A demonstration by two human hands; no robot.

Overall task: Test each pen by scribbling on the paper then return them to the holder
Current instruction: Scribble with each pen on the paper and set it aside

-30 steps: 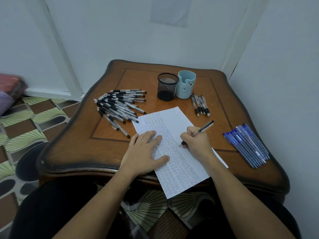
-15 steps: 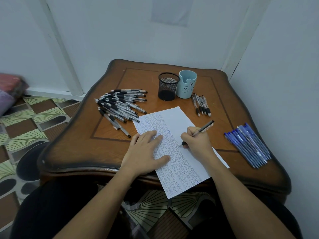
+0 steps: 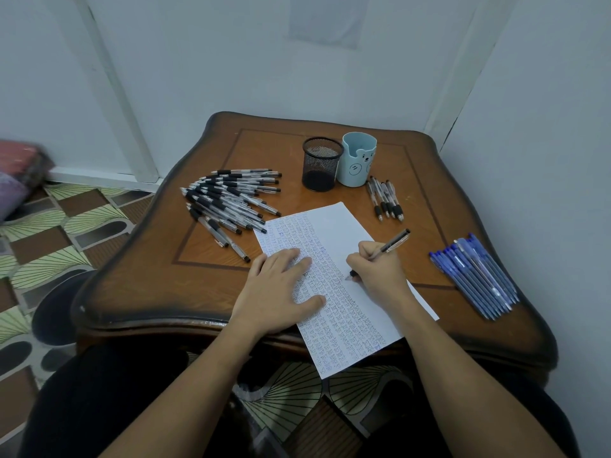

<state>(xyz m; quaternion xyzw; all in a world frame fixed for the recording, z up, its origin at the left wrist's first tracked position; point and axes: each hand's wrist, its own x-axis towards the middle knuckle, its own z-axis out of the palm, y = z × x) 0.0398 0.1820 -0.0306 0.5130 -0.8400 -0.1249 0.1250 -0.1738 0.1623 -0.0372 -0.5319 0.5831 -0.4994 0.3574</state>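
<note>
Nothing has shifted: my right hand (image 3: 380, 276) still pinches the pen (image 3: 393, 242). My left hand (image 3: 277, 292) (fingers spread) presses the paper (image 3: 330, 223) mid-frame.

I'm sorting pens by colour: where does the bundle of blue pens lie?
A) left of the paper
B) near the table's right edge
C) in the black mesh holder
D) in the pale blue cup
B: the bundle of blue plastic pens lies flat on the brown wooden table near its right edge.
</note>
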